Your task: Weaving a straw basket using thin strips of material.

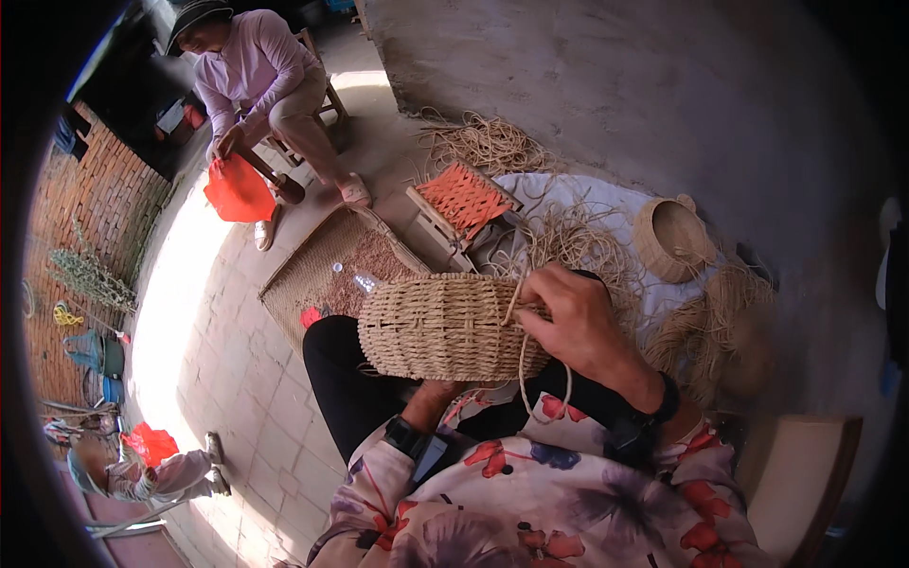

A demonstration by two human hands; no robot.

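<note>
A woven basket (431, 327) of tan twisted cord lies on its side above my lap, its ribbed wall toward me. At its right end my right hand (573, 317) is closed, thumb and fingers pinching a strand of straw cord (522, 364) against the weave. The cord's loose end loops down below the hand. My left hand (440, 393) goes in under the basket's lower edge from below; its fingers are hidden behind the weave.
Beyond my knees lie a mat (312, 260) with small brown bits and a stool with orange webbing (469, 199). Loose cord (578, 241) and a round basket (668, 237) rest on a white sheet. One seated person holds a red bag (240, 189); another person (170, 473) is at left.
</note>
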